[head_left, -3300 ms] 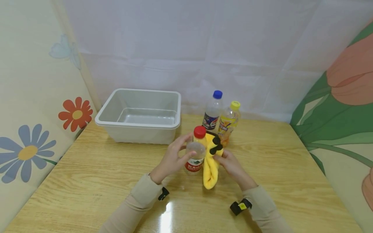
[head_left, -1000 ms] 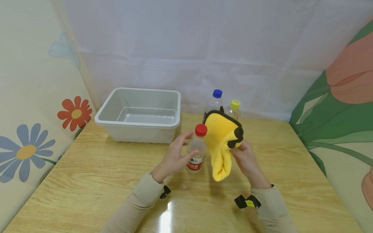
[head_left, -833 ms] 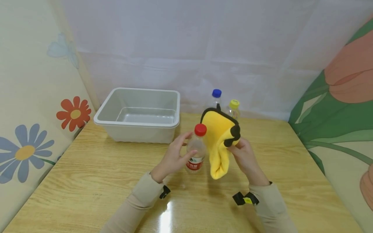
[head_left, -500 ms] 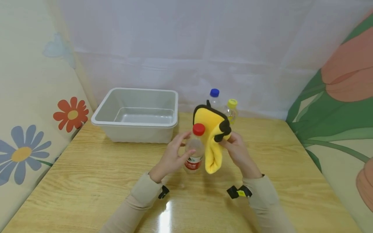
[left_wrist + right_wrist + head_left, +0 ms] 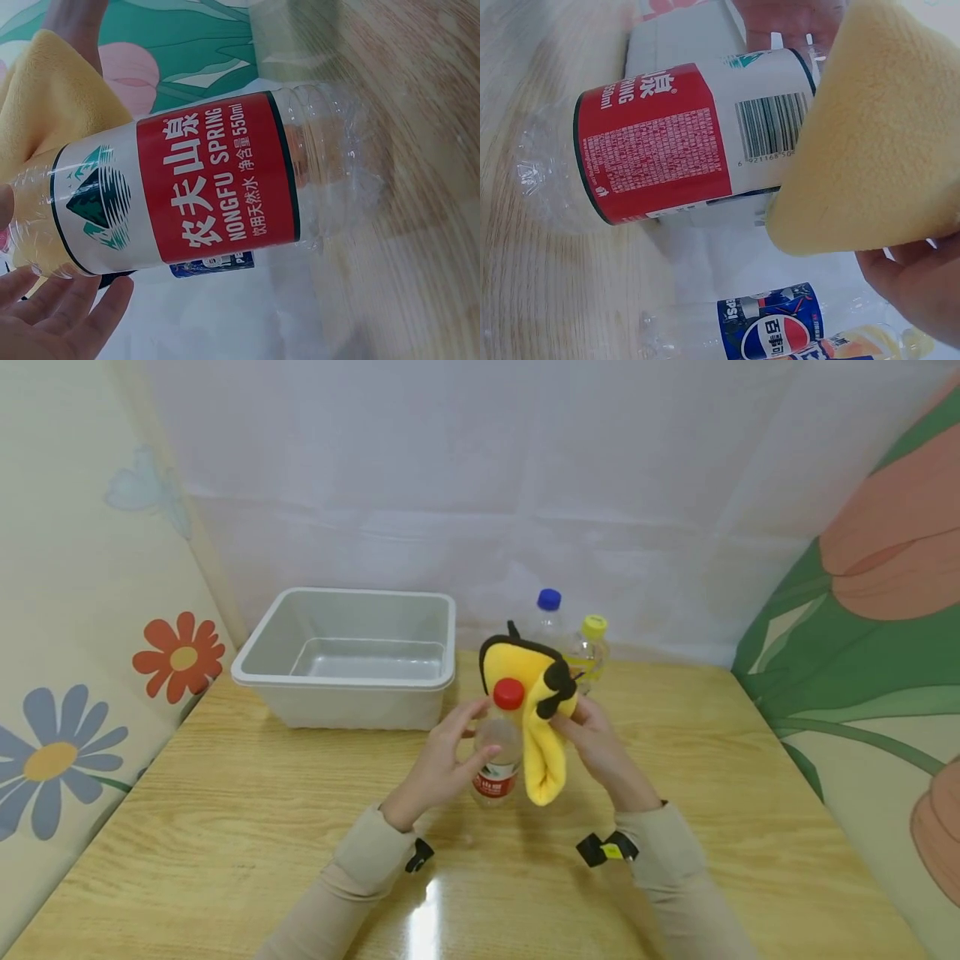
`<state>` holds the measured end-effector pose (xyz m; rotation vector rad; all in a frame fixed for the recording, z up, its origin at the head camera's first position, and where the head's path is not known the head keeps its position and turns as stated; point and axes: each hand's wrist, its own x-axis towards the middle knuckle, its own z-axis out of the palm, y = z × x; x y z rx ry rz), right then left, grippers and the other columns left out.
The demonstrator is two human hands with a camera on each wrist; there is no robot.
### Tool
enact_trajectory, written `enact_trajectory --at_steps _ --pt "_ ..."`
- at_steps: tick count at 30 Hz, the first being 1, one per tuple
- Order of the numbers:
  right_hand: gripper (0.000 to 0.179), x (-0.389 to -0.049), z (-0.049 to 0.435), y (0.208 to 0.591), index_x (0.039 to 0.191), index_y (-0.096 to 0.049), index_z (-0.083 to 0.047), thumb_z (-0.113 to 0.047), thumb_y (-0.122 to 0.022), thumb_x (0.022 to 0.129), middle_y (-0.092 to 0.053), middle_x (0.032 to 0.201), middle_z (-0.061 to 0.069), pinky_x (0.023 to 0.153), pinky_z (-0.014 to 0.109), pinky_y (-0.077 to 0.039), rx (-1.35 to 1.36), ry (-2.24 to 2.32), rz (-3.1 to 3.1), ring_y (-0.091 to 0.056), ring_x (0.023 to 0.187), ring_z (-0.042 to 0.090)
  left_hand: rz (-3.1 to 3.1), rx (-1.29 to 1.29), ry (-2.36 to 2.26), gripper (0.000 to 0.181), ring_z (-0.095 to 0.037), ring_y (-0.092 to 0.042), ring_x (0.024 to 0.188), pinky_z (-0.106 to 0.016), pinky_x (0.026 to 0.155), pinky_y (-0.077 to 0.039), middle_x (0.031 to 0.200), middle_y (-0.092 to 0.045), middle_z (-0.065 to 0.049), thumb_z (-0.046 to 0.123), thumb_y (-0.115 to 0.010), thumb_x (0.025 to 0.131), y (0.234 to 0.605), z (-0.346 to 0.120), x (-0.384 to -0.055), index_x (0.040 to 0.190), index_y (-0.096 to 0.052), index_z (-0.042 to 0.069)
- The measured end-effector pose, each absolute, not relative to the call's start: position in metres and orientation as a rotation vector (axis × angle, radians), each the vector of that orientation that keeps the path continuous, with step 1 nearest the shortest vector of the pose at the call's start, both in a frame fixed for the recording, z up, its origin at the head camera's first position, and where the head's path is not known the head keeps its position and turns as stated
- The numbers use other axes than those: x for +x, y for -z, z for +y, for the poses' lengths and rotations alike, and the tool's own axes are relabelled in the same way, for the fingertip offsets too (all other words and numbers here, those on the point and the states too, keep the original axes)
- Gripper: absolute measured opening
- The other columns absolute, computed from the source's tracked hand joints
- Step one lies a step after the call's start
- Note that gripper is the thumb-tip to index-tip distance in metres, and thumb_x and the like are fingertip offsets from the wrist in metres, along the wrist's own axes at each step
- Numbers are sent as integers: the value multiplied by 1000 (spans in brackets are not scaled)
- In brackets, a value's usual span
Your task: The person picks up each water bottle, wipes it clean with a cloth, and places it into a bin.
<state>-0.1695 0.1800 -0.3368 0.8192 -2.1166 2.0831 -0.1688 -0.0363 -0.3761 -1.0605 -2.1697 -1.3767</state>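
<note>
A clear plastic water bottle [image 5: 495,783] with a red cap and a red-and-white label stands upright on the table. My left hand [image 5: 438,768] holds its upper part, thumb in front and fingers behind. A folded yellow cloth [image 5: 544,764] with black edging hangs from my right hand [image 5: 600,752], which pinches it on its right side. The cloth stands up behind and to the right of the red cap. In the right wrist view the cloth [image 5: 870,142] overlaps the bottle's upper part [image 5: 660,142], and my right fingers lie along its edge.
At the back left stands a grey-white plastic tub [image 5: 345,703]. Behind the cloth are a blue-capped bottle [image 5: 550,602] with a Pepsi label [image 5: 772,326] and a yellow-capped bottle [image 5: 594,628], both partly hidden. A white sheet [image 5: 480,510] hangs behind the wooden table [image 5: 247,827].
The cloth was lower beside the bottle, then rose and spread to the right with my right hand. Since then it has come back left, behind the red cap. My left hand keeps its hold.
</note>
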Motion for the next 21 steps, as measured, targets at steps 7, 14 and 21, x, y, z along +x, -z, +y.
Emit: enact_trajectory --at_steps 7,14,21 --pt "36 -175 179 341 96 -59 -27 3 -43 86 -60 85 -7 69 20 -49 791 -2076 -2182 -56 76 7 -2187 -1060 1384 55 -27 -48 114 -30 85 -50 130 -46 -18 17 -62 87 375 -36 -168 133 -38 -3" --pt "33 -178 178 346 96 -60 -27 1 -43 88 -59 86 -6 69 20 -49 782 -2137 -2190 -55 75 7 -2189 -1053 1388 55 -26 -48 114 -29 84 -51 130 -46 -17 21 -61 88 376 -36 -169 133 -39 -2" --pt "32 -180 180 354 91 -61 -24 0 -39 89 -59 84 -7 70 18 -47 695 -2287 -2191 -55 74 5 -2187 -1043 1388 56 -25 -50 109 -28 83 -51 126 -48 -17 13 -64 85 377 -36 -170 132 -39 -3"
